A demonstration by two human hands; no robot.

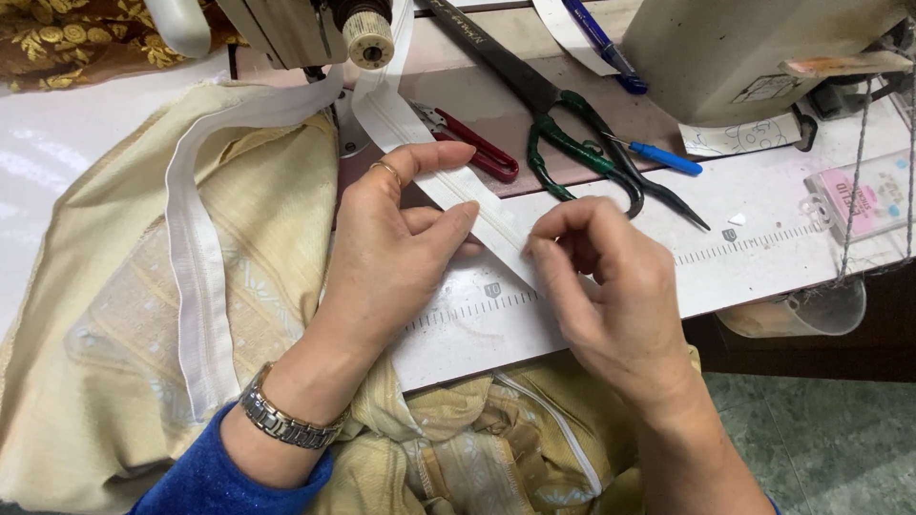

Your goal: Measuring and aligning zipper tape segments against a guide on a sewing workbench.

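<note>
both hands (401, 248) (601, 286) pinch white zipper tape (477, 205) near pink packet (863, 200).

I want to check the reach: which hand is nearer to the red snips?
Left. The left hand lies just below the red snips; the right hand is farther, down to their right.

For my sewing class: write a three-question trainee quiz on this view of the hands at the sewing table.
1. True or false: the right hand pinches the white zipper tape.
2. Which lies nearest the left hand? A) red thread snips B) blue screwdriver C) green-handled scissors
3. Fill in: the left wrist wears a metal ____.

Key: 1 true; 2 A; 3 watch.
</note>
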